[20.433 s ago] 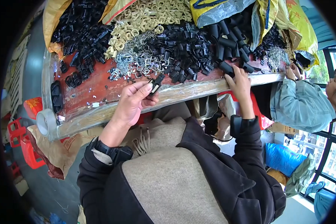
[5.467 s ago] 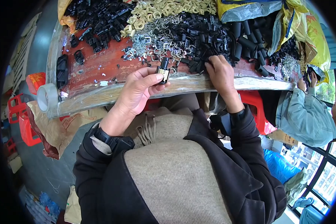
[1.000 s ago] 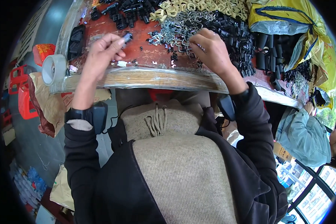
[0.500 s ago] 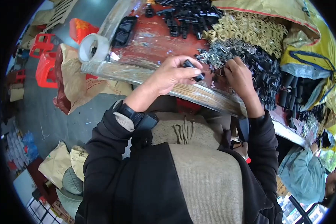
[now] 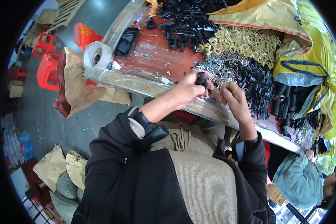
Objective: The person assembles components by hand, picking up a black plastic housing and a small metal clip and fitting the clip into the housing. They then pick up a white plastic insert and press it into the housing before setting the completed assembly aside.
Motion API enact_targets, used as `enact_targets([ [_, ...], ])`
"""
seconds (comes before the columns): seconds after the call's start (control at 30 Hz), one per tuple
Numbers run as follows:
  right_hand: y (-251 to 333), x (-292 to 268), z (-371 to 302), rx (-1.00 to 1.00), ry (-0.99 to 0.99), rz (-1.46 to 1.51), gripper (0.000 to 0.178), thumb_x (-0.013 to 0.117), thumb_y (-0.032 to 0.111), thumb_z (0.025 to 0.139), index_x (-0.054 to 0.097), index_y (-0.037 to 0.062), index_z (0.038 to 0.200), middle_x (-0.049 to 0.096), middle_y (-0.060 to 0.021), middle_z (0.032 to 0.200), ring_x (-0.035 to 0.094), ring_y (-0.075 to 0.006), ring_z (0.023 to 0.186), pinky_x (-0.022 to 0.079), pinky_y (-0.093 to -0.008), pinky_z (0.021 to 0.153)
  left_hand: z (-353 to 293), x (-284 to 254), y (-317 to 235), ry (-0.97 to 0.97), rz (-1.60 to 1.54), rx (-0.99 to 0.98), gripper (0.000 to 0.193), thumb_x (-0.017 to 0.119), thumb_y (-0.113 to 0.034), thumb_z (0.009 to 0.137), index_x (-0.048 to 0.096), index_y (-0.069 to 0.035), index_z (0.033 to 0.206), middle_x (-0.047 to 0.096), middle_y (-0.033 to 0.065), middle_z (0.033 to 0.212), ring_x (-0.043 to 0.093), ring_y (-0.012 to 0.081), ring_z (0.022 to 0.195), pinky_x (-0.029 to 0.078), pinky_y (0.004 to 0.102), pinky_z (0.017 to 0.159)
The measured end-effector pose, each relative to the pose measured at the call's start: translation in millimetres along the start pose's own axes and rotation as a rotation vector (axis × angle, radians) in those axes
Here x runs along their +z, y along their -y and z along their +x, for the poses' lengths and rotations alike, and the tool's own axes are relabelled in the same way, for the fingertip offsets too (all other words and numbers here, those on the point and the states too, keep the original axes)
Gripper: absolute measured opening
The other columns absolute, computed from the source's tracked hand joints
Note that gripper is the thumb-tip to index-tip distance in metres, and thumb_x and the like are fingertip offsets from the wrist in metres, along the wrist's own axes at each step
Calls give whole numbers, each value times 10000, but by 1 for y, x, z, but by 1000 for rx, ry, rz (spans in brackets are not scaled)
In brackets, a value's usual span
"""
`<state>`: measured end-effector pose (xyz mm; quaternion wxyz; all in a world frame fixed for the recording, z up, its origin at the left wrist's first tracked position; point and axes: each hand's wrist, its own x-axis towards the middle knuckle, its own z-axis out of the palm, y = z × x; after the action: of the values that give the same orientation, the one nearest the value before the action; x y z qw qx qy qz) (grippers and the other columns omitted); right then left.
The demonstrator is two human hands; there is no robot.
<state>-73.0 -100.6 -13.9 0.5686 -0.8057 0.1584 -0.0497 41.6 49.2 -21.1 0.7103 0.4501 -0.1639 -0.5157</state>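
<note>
My left hand [image 5: 188,87] grips a small black plastic part [image 5: 201,79] just above the near edge of the red table [image 5: 153,59]. Close beside it, my right hand [image 5: 233,95] has its fingers curled at the same spot, against the part and the pile of silver metal clips [image 5: 220,69]; whether it holds a clip is hidden. Heaps of black plastic parts [image 5: 259,87] and brass-coloured rings [image 5: 246,41] lie just beyond both hands.
A roll of clear tape [image 5: 97,56] sits at the table's left corner beside a black tray [image 5: 125,37]. Yellow sacks [image 5: 310,56] line the far right. Red stools [image 5: 44,59] and brown sacks [image 5: 78,86] stand on the floor at left. Another person [image 5: 306,179] sits at lower right.
The view has swung, so the table now runs diagonally. My left hand came back from the left to meet my right hand at the clip pile, still with the black part.
</note>
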Motion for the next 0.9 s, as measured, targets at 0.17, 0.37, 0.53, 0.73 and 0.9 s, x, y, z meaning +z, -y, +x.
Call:
enact_targets([
  [0.17,8,11,-9,198,108,573,61,482,79,810,469,25,787,486,-9,670,393,-41,507,311,-169,437,4,12,8,44,201,149,232,583,-93,712,492,-29,916,504,18,783,477,83,679,400,223,620],
  [0.37,9,20,-11,242,47,962,125,502,95,804,444,41,900,501,-23,699,379,-53,487,312,-172,444,5,14,11,21,469,271,135,603,-119,736,529,-33,810,511,6,730,483,69,688,404,219,630],
  [0.53,5,20,-14,194,40,1026,165,499,97,805,425,49,944,506,-28,726,374,-57,485,319,-177,454,4,19,15,31,376,218,79,572,-95,762,530,-30,776,533,16,695,505,72,658,412,218,612],
  [0.73,7,23,-12,197,81,1026,131,475,84,819,434,41,936,507,-33,721,401,-67,508,345,-179,492,3,20,12,37,291,201,94,557,-104,777,525,-24,742,531,17,633,518,82,623,415,217,595],
  [0.9,12,21,-10,163,9,925,93,456,77,830,454,35,912,516,-40,722,442,-84,543,371,-181,538,11,19,13,1,236,200,139,553,-147,786,526,-24,727,526,13,619,511,83,599,402,208,556],
])
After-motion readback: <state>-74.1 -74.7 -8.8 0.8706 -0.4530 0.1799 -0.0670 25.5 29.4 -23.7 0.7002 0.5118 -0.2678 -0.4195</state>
